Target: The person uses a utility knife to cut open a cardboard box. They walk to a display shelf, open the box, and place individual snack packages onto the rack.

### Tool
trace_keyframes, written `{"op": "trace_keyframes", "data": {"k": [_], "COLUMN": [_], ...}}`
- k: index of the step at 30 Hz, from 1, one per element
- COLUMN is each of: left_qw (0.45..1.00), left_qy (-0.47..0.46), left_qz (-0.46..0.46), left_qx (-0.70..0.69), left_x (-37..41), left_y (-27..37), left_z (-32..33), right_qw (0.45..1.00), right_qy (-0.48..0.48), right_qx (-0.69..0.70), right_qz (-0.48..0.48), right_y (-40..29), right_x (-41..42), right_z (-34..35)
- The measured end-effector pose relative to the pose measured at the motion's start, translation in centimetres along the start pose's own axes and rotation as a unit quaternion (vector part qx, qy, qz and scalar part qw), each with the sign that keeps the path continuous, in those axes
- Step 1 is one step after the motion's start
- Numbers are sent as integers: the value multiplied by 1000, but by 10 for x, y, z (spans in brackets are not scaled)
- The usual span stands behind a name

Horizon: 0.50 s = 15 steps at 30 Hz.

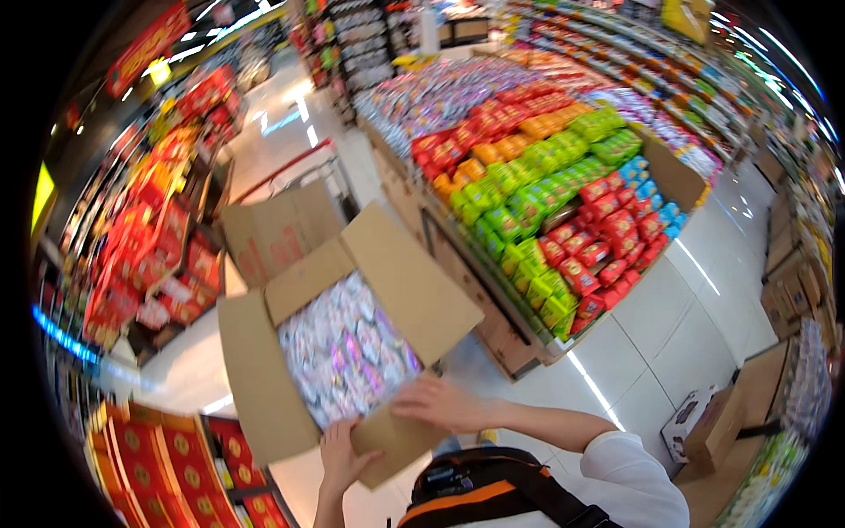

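A large cardboard box (416,284) stands before me with its flaps spread out. Shiny silver and purple packets (350,350) fill its inside. At the near left corner my left hand (343,455) grips the edge of the box, its thumb lying over the near flap (396,442). My right hand (442,402) is at the near right corner, fingers reaching over the rim. That hand is slightly blurred, so its hold on the cardboard is unclear. Behind the box, a brown cardboard panel (284,228) with red printing leans near a cart with a red handle (284,170).
To the right stands a display bin (475,323) heaped with red, green, orange and blue packets. Red gift boxes (158,475) are stacked at lower left, with a red goods display (145,244) beyond. Cartons (716,422) sit at right. A black and orange bag (475,488) hangs at my front.
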State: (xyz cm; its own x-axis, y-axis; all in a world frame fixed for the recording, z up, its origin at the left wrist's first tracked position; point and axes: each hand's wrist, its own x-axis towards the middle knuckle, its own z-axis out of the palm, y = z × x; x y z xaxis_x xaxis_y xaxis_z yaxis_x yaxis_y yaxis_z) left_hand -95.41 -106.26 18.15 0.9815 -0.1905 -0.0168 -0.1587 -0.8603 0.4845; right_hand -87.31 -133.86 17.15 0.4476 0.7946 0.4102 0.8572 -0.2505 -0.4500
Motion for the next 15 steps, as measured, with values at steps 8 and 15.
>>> {"op": "trace_keyframes", "data": {"k": [8,15], "left_qw": [946,964], "left_qy": [267,263], "left_qz": [-40,-31], "left_qx": [180,-1], "left_x": [5,31], "left_y": [7,25], "left_z": [69,24], "right_qw": [986,985], "right_qy": [10,68], "right_qx": [-153,-134], "right_qz": [72,81], "right_y": [21,20], "right_x": [35,22], "right_z": [18,30]}}
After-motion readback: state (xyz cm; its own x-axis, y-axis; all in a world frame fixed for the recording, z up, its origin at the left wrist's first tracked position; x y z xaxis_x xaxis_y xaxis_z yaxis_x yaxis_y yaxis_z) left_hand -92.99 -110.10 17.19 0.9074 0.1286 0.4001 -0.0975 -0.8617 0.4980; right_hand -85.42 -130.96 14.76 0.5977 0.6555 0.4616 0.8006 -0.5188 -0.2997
